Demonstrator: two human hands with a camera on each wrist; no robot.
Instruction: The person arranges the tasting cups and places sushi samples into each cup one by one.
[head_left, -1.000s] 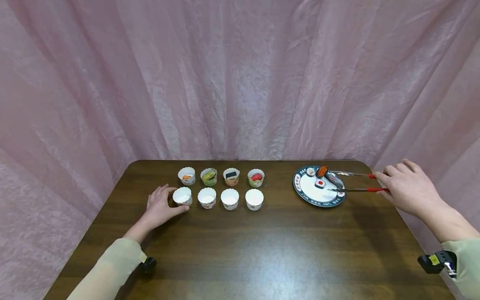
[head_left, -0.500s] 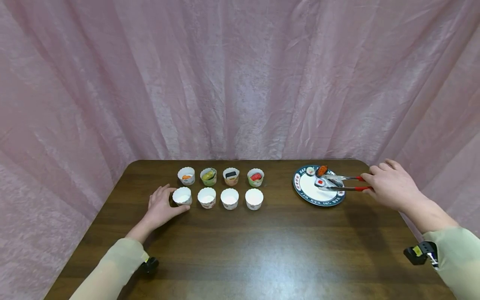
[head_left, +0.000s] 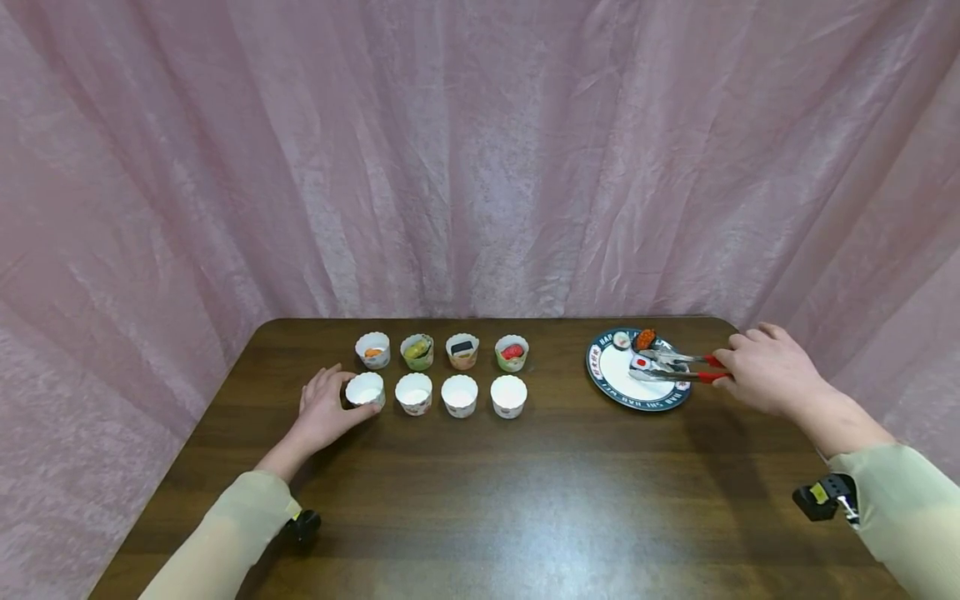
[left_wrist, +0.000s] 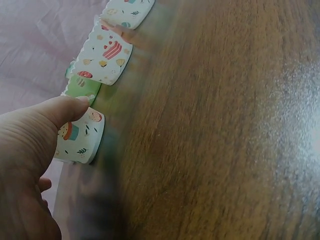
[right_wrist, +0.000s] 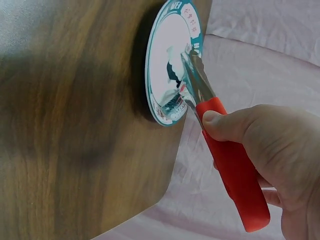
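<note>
In the head view my left hand (head_left: 326, 410) holds a white paper baking cup (head_left: 365, 390), the leftmost of the front row, between thumb and fingers. The thumb (left_wrist: 70, 110) lies against that cup's printed wall in the left wrist view. My right hand (head_left: 767, 371) grips tongs with red handles (right_wrist: 232, 170). Their metal tips reach over a blue-rimmed plate (head_left: 617, 379), by a white sushi roll with a red centre (head_left: 640, 363). A roe-topped sushi (head_left: 645, 338) and a small round roll (head_left: 621, 340) lie behind; a silvery piece is partly hidden under the tongs.
Several more baking cups stand in two rows. Behind are cups holding an orange piece (head_left: 372, 354), a yellow-green piece (head_left: 417, 351), a black-banded piece (head_left: 462, 350) and a red piece (head_left: 512, 353). A pink curtain (head_left: 480, 167) hangs behind the brown table (head_left: 465, 500).
My right hand has moved left, bringing the tongs further over the plate. Their tips have drawn closer together around the red-centred roll. My left hand has stayed at its cup.
</note>
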